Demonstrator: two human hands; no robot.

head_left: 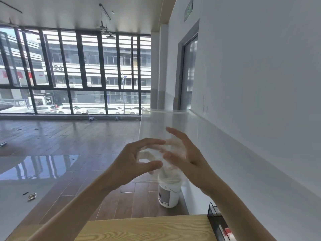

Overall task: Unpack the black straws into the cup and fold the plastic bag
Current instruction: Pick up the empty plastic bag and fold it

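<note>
I hold a clear plastic bag [156,124] up in the air in front of me, above the table's far edge. Its top edge stands upright and its lower part is crumpled between my hands. My left hand [137,159] curls its index finger and thumb round the bag from the left. My right hand [184,153] lies against the bag from the right with its fingers spread and nearly straight, partly seen through the plastic. No black straws and no cup are in view.
A light wooden table [147,226] fills the bottom edge. A black mesh basket [216,221] stands on its right end by the white wall. A white bucket [168,193] sits on the wooden floor beyond the table. Large windows stand far ahead.
</note>
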